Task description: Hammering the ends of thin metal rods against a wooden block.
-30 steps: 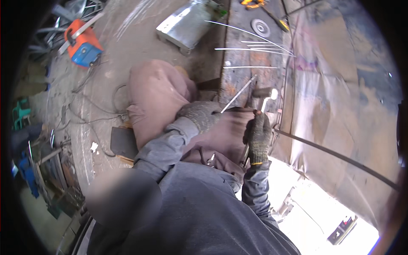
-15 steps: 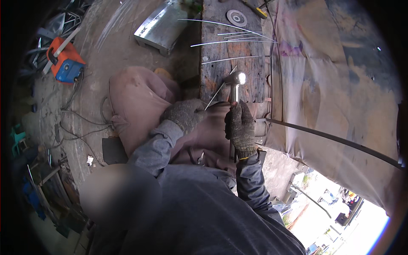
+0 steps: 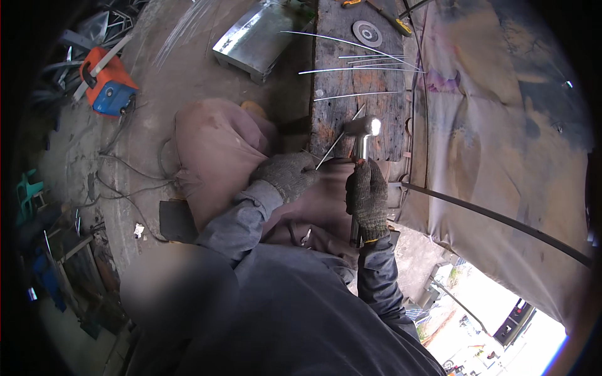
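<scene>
My left hand (image 3: 286, 175), in a dark knitted glove, is closed around the near end of a thin metal rod (image 3: 331, 149). The rod slants away from me, its far part lying over the worn wooden board (image 3: 326, 119). In my right hand (image 3: 369, 197), gloved alike, is a hammer (image 3: 362, 139) gripped by its handle. Its shiny metal head is over the board, across the rod, hiding part of it; I cannot tell whether the two touch. Several more thin rods (image 3: 356, 96) lie farther along the board.
A grey grinding disc (image 3: 367, 34) and a yellow-and-black handled tool (image 3: 397, 24) lie at the board's far end. Left of it stands a metal box (image 3: 254, 42). An orange-and-blue machine (image 3: 110, 84) with cables sits far left. A dark bar (image 3: 495, 216) crosses the hanging sheet (image 3: 489, 144) at right.
The whole view has shifted, so everything appears slightly farther right and lower. Both hands keep their holds; the hammer and rod stay nearly in the same place over the board.
</scene>
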Available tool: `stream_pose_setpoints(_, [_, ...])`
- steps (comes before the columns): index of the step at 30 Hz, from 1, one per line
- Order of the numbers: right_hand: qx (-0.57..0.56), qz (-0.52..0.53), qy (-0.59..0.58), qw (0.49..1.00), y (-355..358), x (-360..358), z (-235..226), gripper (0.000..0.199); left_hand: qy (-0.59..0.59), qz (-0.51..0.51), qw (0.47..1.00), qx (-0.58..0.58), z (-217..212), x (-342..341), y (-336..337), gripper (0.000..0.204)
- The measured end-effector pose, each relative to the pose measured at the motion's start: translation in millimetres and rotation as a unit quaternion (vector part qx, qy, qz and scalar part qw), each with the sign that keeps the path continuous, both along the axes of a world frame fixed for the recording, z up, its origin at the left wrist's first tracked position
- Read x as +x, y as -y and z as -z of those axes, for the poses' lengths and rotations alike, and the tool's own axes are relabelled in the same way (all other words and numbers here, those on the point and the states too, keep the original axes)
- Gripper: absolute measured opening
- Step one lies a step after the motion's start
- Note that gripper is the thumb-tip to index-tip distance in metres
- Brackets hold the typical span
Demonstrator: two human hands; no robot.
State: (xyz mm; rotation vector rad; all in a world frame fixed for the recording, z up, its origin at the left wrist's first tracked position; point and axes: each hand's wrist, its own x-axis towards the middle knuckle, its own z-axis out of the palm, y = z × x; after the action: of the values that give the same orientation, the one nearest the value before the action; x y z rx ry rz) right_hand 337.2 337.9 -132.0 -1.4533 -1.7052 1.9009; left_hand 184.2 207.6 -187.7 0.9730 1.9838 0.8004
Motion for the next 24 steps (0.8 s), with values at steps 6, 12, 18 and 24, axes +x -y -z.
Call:
stream_pose_setpoints(6, [0.085, 0.078, -0.021, 0.993, 3.6, 1.5, 12.0, 0.033, 0.010, -0.042, 0.999, -0.021, -21.0, 4.6, 1.9, 0.026])
stream_pose_setpoints(12, [-0.083, 0.081, -0.076, 0.990, -31.1, 20.7, 18.9, 0.029, 0.035, -0.148, 0.957, 0.247, -53.9, 26.5, 6.3, 0.019])
stream_pose_setpoints(18, [-0.082, 0.112, -0.043, 0.989, -22.1, 17.4, 31.9, 0.027, 0.102, -0.137, 0.959, 0.226, -118.4, 18.6, -1.0, 0.025])
stream_pose_setpoints(24, [-0.068, 0.069, -0.160, 0.982, -25.3, 32.4, 64.0, 0.027, 0.078, -0.090, 0.945, 0.304, -137.4, 14.2, -11.9, 0.027])
